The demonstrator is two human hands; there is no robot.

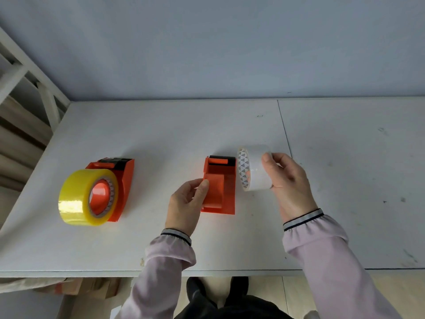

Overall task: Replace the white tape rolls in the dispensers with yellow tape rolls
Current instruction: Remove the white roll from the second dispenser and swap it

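Observation:
Two orange tape dispensers stand on the white table [161, 125]. The left dispenser [124, 180] carries a yellow tape roll [78, 199] on its hub. The middle dispenser [224, 187] has a bare hub with no roll on it. My left hand [187, 201] grips that dispenser's left side, thumb on the hub. My right hand [287, 180] holds a white tape roll [253, 169] upright just right of the middle dispenser, lifted off the table; its patterned cardboard core faces left.
The table's front edge [207, 272] runs below my forearms. A seam [285, 134] splits the tabletop right of centre. A white frame [27, 77] stands off the table's left end. The wall rises behind the table.

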